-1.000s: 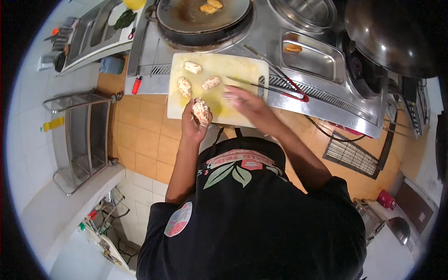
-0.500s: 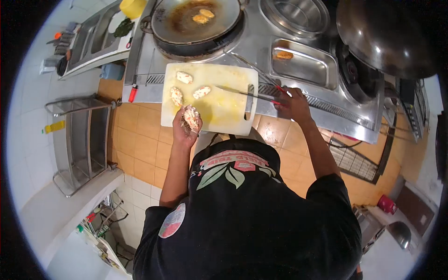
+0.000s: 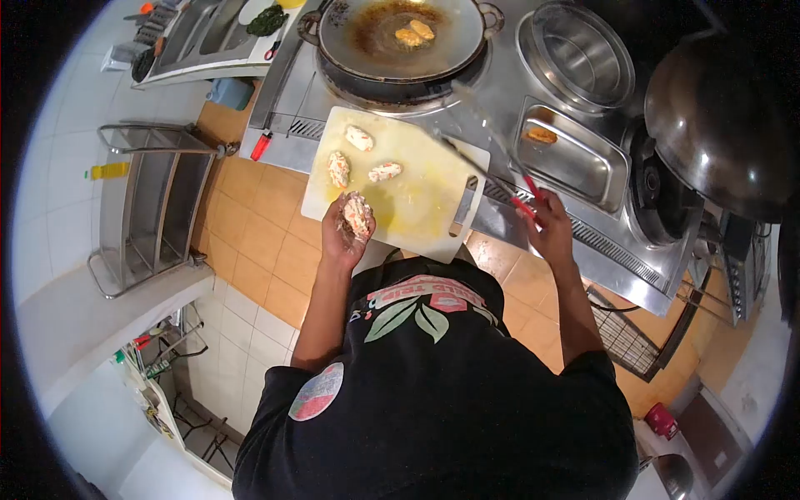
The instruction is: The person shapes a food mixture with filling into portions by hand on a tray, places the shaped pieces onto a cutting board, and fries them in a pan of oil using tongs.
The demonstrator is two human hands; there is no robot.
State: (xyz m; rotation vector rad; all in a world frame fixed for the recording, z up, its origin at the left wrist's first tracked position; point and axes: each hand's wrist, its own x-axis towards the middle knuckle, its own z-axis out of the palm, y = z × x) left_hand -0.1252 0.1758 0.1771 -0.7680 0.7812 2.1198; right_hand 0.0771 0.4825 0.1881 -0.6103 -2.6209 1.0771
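Observation:
My left hand (image 3: 338, 248) is at the near left edge of the white cutting board (image 3: 421, 221), cupped palm up around an oval patty (image 3: 357, 215), pale with orange bits. Similar raw patties (image 3: 337, 168) lie on the board's left half, three in all. Tongs with red handles (image 3: 523, 206) are gripped in my right hand (image 3: 552, 235). Their two metal arms are spread, blurred by motion, and point toward the wok (image 3: 346, 60). Golden-brown pieces (image 3: 410, 36) sit in the wok's oil. One browned piece (image 3: 542, 135) lies in the rectangular steel tray (image 3: 615, 171).
Round steel pans (image 3: 583, 58) stand beyond the tray, and a large domed metal lid or wok (image 3: 721, 142) is at the right. A red lighter (image 3: 262, 145) lies on the counter's left edge. At far left are a sink (image 3: 187, 37) and a metal rack (image 3: 150, 200).
My right hand has lifted the tongs off the board and swung their spread arms toward the wok. The patty stays in my left hand. The whole view has shifted and turned slightly.

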